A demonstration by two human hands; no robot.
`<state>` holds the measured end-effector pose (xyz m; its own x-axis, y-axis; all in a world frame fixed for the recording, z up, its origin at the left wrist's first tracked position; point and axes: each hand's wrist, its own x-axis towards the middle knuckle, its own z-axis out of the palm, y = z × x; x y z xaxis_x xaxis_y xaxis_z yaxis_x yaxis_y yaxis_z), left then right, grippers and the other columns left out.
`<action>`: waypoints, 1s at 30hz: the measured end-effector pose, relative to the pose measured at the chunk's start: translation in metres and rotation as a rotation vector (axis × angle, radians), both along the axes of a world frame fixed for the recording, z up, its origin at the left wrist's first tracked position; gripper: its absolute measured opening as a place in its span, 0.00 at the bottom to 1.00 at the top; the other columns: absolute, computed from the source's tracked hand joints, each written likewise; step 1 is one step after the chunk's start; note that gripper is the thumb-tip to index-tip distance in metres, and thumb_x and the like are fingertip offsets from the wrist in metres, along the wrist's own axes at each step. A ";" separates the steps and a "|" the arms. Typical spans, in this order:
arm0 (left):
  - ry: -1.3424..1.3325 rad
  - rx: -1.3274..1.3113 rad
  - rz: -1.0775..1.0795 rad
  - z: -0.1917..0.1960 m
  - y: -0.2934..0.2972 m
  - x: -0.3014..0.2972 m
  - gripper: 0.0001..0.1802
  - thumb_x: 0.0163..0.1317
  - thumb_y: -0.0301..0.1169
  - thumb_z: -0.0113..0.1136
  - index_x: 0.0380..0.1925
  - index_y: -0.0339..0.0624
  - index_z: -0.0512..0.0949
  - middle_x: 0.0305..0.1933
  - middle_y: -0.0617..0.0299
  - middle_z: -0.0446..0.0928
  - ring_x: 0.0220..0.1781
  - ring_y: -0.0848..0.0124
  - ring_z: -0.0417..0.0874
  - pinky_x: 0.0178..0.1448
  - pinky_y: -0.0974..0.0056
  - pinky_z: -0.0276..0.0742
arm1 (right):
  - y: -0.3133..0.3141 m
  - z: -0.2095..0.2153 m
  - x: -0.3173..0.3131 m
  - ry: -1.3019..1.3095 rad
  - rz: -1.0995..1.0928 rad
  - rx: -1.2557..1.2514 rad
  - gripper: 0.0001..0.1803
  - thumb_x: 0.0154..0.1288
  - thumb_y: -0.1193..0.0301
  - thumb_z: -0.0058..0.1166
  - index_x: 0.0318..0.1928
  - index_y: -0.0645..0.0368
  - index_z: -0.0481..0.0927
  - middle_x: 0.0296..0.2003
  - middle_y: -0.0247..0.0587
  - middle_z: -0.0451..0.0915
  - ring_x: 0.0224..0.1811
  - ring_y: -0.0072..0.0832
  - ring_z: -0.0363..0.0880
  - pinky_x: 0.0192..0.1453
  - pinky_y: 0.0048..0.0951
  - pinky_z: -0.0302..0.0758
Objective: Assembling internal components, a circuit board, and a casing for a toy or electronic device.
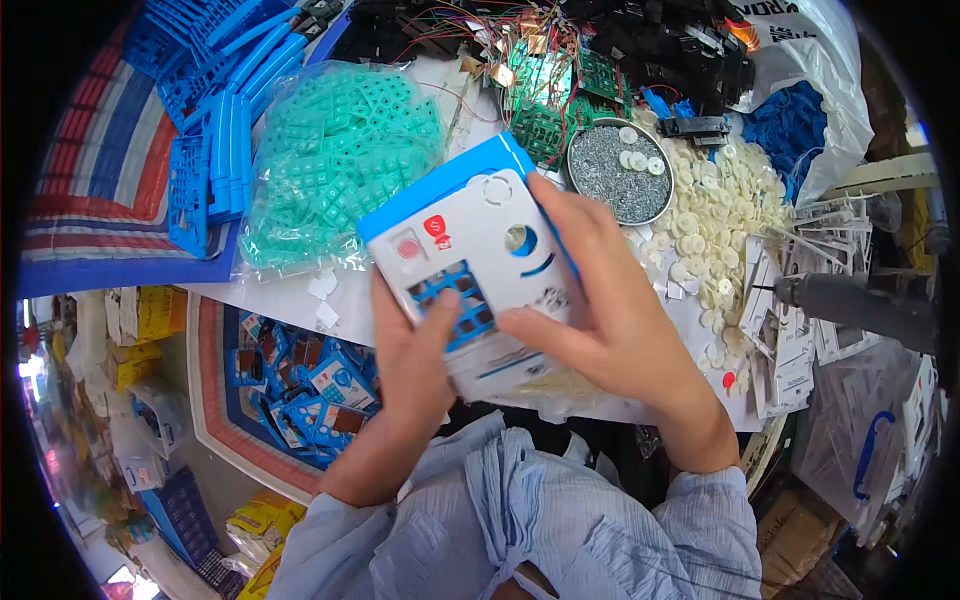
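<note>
Between my two hands is a toy casing [462, 215] with a white front and blue sides, tilted above the white work surface. Its front has a grid of square keypad openings, a round hole, a curved slot and red printed marks. My left hand [412, 345] grips the left side, its thumb across the keypad openings. The lower right of the front lies under the thumb of my right hand [610, 310], whose fingers wrap round the right edge and are partly hidden behind it. Beyond the casing lies a clear bag of turquoise rubber keypads [345, 150].
Blue plastic panels [230, 150] are stacked far left. Green circuit boards [540, 130] with wires lie at the back, beside a round tin of screws [600, 185]. White discs [735, 195], white plastic parts [785, 360] and a dark screwdriver-like tool [850, 308] are right. Blue-and-white pieces [310, 385] fill the lower-left container.
</note>
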<state>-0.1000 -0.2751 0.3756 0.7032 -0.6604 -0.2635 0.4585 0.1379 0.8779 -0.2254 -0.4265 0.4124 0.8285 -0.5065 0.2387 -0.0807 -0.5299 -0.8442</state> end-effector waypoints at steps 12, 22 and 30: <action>0.100 -0.028 -0.105 0.002 0.028 0.017 0.35 0.69 0.20 0.51 0.76 0.37 0.56 0.68 0.47 0.73 0.66 0.58 0.81 0.67 0.54 0.80 | 0.033 -0.009 -0.015 -0.252 0.101 1.014 0.47 0.67 0.80 0.64 0.79 0.66 0.50 0.66 0.50 0.72 0.66 0.31 0.76 0.67 0.32 0.76; 0.205 0.081 -0.157 0.007 0.049 0.022 0.37 0.61 0.14 0.48 0.73 0.37 0.61 0.70 0.50 0.70 0.71 0.60 0.74 0.72 0.58 0.72 | 0.041 -0.016 -0.024 -0.173 0.150 0.633 0.47 0.71 0.77 0.60 0.81 0.67 0.44 0.75 0.50 0.59 0.76 0.35 0.61 0.79 0.37 0.59; 0.118 0.200 -0.215 0.019 0.041 0.021 0.41 0.58 0.11 0.45 0.76 0.36 0.57 0.74 0.46 0.68 0.76 0.56 0.70 0.76 0.54 0.69 | 0.045 -0.016 -0.025 -0.111 0.139 0.535 0.50 0.70 0.73 0.61 0.80 0.72 0.41 0.74 0.55 0.59 0.76 0.37 0.61 0.78 0.37 0.59</action>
<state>-0.0795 -0.2338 0.3941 0.5102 -0.7172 -0.4747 0.5585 -0.1435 0.8170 -0.2501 -0.3818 0.3962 0.8808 -0.4685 0.0683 0.0639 -0.0252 -0.9976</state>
